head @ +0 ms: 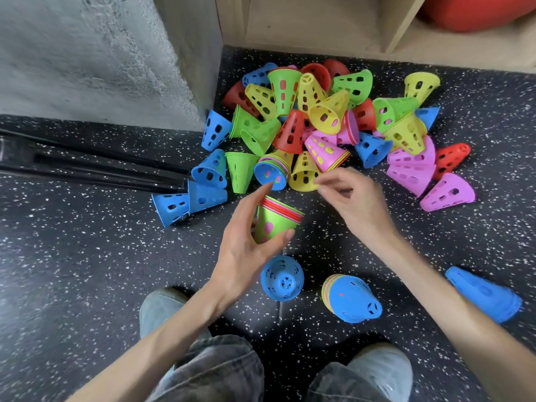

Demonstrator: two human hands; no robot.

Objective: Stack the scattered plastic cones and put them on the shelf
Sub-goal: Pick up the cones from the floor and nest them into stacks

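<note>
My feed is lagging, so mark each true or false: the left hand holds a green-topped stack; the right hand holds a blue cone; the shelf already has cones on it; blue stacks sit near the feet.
1. The left hand holds a green-topped stack. True.
2. The right hand holds a blue cone. False: it holds nothing, its fingertips at a yellow cone.
3. The shelf has cones on it. False: none show there.
4. Blue stacks sit near the feet. True.

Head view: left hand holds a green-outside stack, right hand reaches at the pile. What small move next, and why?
Probably the right hand pinches the yellow cone at its fingertips and nests it with the stack held in the left hand: that cone lies nearest, at the pile's front edge.
</note>
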